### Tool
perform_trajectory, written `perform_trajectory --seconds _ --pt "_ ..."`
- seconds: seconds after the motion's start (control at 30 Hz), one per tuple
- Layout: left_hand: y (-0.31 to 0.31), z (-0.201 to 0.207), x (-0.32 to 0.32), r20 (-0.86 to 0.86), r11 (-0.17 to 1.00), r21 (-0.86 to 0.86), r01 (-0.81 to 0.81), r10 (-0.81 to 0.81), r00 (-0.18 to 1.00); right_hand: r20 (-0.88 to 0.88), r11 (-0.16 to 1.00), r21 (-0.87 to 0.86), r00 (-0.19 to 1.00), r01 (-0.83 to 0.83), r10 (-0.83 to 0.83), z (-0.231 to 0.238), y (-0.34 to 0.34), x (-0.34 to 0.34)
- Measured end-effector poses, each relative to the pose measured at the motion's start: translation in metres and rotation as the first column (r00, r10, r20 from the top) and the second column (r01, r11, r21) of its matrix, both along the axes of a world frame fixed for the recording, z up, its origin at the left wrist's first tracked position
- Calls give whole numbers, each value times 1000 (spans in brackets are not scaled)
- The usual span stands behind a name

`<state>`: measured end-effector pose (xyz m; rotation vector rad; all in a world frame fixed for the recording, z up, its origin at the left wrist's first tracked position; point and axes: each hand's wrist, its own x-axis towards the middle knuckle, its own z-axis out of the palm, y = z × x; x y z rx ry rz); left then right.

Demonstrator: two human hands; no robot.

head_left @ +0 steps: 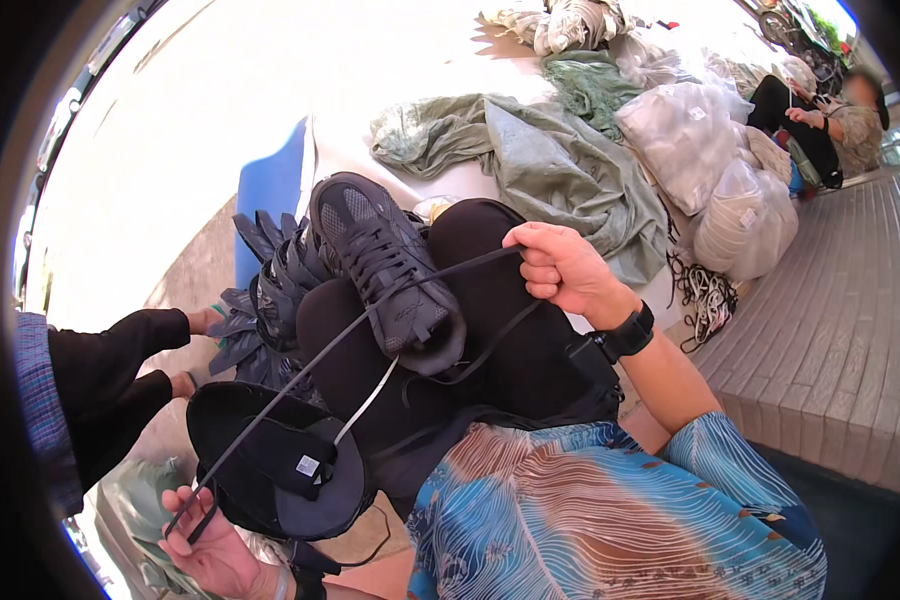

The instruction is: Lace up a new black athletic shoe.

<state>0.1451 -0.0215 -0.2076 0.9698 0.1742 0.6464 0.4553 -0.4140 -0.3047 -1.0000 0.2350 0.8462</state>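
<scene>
A dark grey sneaker (pixel 370 230) lies across my lap, its toe pointing away from me and its front laced. My right hand (pixel 568 268), closed in a pinch above my right knee, grips one end of a flat black shoelace (pixel 342 342). The lace runs taut over the sneaker's heel end down to my left hand (pixel 215 545), where it loops around the fingers. Just above that hand sits a second dark shoe (pixel 210 415), its tongue with a white label facing up. A white cord (pixel 368 400) joins the two shoes.
Beyond my left knee is a pile of dark shoes (pixel 270 270). Green sacking (pixel 550 160) and stuffed clear bags (pixel 740 220) lie ahead and right, with tangled laces (pixel 705 310) beside a tiled ledge (pixel 840 320). One person's legs (pixel 120 370) are at left; another person (pixel 855 130) sits far right.
</scene>
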Motion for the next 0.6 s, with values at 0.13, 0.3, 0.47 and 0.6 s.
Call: perform_trajectory --seconds 0.13,0.3,0.47,0.6 --pt "55 23 -57 315 992 35 -118 101 944 -7 992 13 992 127 -127 -18 -20 10" --pt "56 17 -54 146 907 202 -369 344 927 15 977 42 978 209 -209 -24 -48 25" --pt "-23 4 41 99 1000 -22 -19 21 995 632 710 -609 757 354 165 -22 -28 24" --pt "-91 -31 105 -292 967 248 63 12 956 586 868 -493 761 63 278 31 9 -6"
